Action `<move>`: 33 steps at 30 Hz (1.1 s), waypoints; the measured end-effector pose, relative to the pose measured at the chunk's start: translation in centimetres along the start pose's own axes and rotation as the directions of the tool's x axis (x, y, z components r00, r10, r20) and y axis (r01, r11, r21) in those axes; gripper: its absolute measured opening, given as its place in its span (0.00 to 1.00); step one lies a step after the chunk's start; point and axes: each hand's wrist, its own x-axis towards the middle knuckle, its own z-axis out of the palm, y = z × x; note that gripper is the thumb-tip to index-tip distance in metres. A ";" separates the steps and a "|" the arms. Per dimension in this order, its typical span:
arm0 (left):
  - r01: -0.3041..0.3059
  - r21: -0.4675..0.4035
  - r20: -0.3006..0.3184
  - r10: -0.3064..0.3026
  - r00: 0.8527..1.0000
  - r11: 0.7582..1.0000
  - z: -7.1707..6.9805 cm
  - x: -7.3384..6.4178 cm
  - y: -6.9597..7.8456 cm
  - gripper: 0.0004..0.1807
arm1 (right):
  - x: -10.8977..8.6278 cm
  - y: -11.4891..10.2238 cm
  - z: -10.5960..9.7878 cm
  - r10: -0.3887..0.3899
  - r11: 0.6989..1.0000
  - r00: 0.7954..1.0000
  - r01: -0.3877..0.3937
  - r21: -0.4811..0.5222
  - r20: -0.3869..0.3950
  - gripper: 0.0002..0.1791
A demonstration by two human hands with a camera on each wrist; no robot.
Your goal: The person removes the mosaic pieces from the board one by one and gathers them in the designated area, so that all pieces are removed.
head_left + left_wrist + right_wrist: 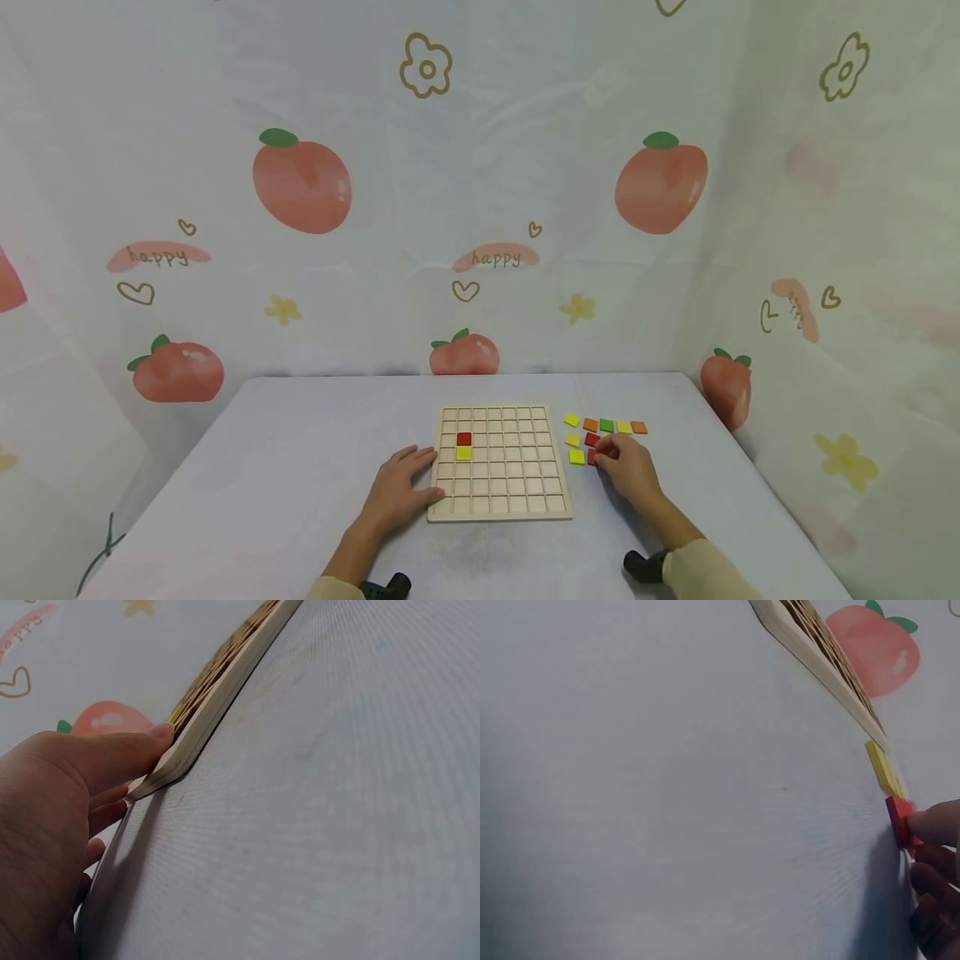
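A light wooden grid board lies on the white table. One red tile sits in a cell left of its middle, with a yellow tile in the cell just nearer. My left hand rests at the board's left edge, thumb on the rim near the front corner, fingers extended along the side. Right of the board, my right hand has curled fingers and thumb at a red tile, pinching it at the table surface. Its fingers partly hide that tile and another red tile just behind.
Loose tiles lie in rows right of the board: several yellow ones, such as the nearest yellow tile, orange tiles and a green tile. The table meets a printed fabric backdrop behind and on the right.
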 end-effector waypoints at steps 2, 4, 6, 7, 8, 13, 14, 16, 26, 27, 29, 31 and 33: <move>0.002 -0.010 -0.001 -0.002 1.000 1.000 -0.1 -0.1 0.0 0.36 | 0.3 -0.1 0.0 -0.003 1.000 1.000 0.003 -0.002 0.005 0.05; 0.000 -0.022 -0.001 0.000 1.000 1.000 -0.2 -0.1 0.1 0.36 | 0.6 -0.3 -0.1 -0.003 1.000 1.000 0.003 -0.007 0.008 0.06; 0.000 -0.029 0.001 0.000 1.000 1.000 -0.4 -0.1 0.1 0.36 | 0.9 -0.6 -0.1 -0.010 1.000 1.000 0.010 -0.008 0.009 0.06; 0.000 -0.030 0.003 0.000 1.000 1.000 -0.3 -0.2 0.1 0.36 | 1.0 -0.7 -0.2 -0.015 1.000 1.000 0.015 -0.005 0.007 0.05; 0.001 -0.028 0.003 -0.001 1.000 1.000 -0.3 -0.2 0.2 0.36 | 1.1 -0.9 -0.3 -0.027 1.000 1.000 0.027 -0.002 0.005 0.05; 0.007 -0.019 -0.004 -0.007 1.000 1.000 -0.3 -0.2 0.2 0.36 | 1.9 -2.2 -0.4 -0.038 0.999 0.999 0.038 0.021 0.022 0.05; 0.006 -0.017 -0.005 -0.006 1.000 1.000 -0.2 -0.2 0.2 0.36 | 2.0 -2.5 -0.4 -0.033 0.999 0.999 0.032 0.018 0.028 0.06; 0.002 -0.014 -0.005 -0.002 1.000 1.000 -0.2 -0.2 0.2 0.36 | 2.5 -3.1 -0.2 -0.022 1.000 0.999 0.022 0.013 0.042 0.06; 0.000 -0.021 -0.001 0.000 1.000 1.000 -0.2 -0.1 0.1 0.36 | 4.2 -6.7 1.0 -0.115 0.993 0.989 0.113 0.020 0.091 0.07; 0.000 -0.022 -0.001 0.000 1.000 1.000 -0.2 -0.1 0.1 0.36 | 4.3 -7.0 1.1 -0.131 0.991 0.987 0.129 0.022 0.093 0.07; 0.001 -0.019 0.000 -0.001 1.000 1.000 -0.2 -0.1 0.1 0.36 | 4.5 -7.4 1.4 -0.163 0.986 0.982 0.160 0.034 0.095 0.06; 0.001 -0.018 0.000 -0.001 1.000 1.000 -0.2 -0.1 0.1 0.36 | 4.6 -7.8 1.6 -0.190 0.981 0.977 0.185 0.055 0.100 0.07; 0.000 -0.017 -0.002 0.000 1.000 1.000 -0.2 -0.1 0.1 0.36 | 4.7 -8.2 1.9 -0.218 0.975 0.970 0.211 0.074 0.105 0.07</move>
